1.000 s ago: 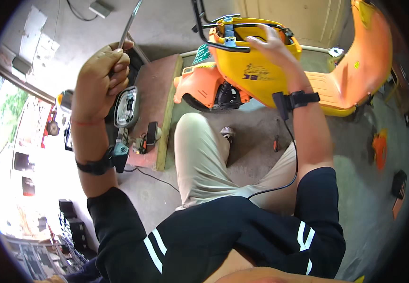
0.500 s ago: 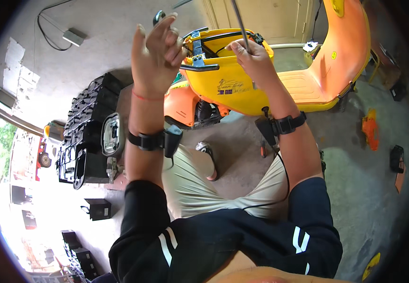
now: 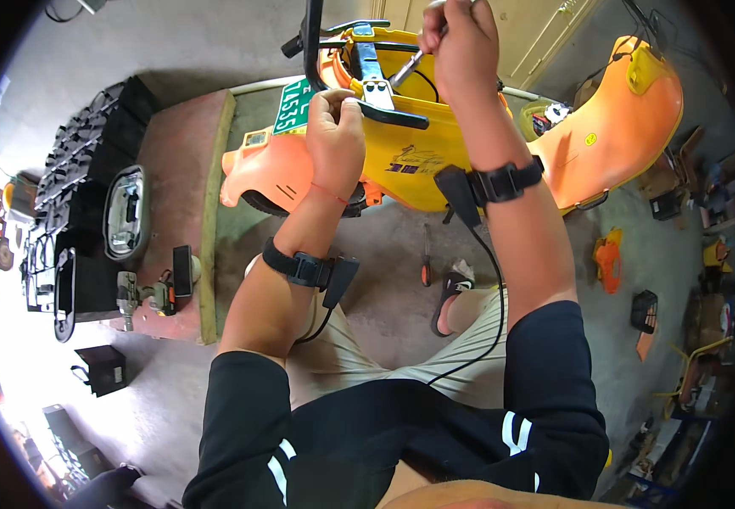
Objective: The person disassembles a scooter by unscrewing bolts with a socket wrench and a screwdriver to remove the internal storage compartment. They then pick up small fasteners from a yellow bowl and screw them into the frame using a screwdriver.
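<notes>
Evidently the work sat at the far middle of the scene, on the open top of a yellow and orange scooter (image 3: 439, 180). Right hand (image 3: 466, 53) was closed around a slim metal tool (image 3: 406, 69), its shaft slanting down and left toward a bright metal plate (image 3: 377, 95) with dark holes; contact between tip and plate could not be told. Left hand (image 3: 336, 140) was narrow, fingertips bent at the near black rail (image 3: 397, 117), just left of the plate; whether it pinched anything could not be made out. Green number plate (image 3: 289, 110) showed beyond that hand. To the left, a low reddish counter (image 3: 176, 161) bore a headlamp unit (image 3: 126, 214), a power drill (image 3: 127, 299) and a dark flat rectangular thing (image 3: 182, 271). Screwdriver (image 3: 426, 274) lay on the floor, nearer than the scooter; an orange part (image 3: 608, 263) lay farther right.
</notes>
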Demonstrator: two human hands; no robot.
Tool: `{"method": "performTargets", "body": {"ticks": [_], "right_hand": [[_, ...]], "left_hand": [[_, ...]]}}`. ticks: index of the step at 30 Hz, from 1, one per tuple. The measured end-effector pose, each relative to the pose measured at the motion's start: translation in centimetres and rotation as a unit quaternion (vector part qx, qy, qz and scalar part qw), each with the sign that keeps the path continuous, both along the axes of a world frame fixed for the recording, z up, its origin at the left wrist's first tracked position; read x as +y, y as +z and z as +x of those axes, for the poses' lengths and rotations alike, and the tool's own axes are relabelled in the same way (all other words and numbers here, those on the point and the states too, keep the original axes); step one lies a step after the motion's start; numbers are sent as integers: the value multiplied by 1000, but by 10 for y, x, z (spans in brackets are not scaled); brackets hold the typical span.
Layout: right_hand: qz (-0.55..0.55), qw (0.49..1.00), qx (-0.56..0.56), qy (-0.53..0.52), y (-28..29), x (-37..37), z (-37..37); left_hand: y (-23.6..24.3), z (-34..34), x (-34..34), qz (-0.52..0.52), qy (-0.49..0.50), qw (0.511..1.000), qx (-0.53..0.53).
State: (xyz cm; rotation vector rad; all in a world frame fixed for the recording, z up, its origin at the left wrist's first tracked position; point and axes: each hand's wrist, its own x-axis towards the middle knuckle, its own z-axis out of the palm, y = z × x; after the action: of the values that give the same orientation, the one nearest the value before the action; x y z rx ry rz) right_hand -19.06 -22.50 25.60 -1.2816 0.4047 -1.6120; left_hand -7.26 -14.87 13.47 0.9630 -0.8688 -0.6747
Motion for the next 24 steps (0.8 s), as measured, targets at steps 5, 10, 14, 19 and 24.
{"method": "performTargets", "body": {"ticks": [5, 10, 14, 19, 24], "right_hand": [[-23, 994, 91, -63, -17, -20, 33], [-13, 992, 100, -82, -32, -27, 43], [18, 993, 113, -32, -30, -30, 42], [50, 988, 105, 99, -27, -47, 35], [11, 987, 145, 71, -27, -42, 45]], "left_hand": [[12, 17, 0, -13, 68, 996, -50], [13, 23, 6, -19, 65, 995, -73], [12, 22, 9, -21, 57, 994, -89], [13, 21, 2, -31, 63, 991, -118], [14, 26, -2, -126, 198, 918, -321]]}}
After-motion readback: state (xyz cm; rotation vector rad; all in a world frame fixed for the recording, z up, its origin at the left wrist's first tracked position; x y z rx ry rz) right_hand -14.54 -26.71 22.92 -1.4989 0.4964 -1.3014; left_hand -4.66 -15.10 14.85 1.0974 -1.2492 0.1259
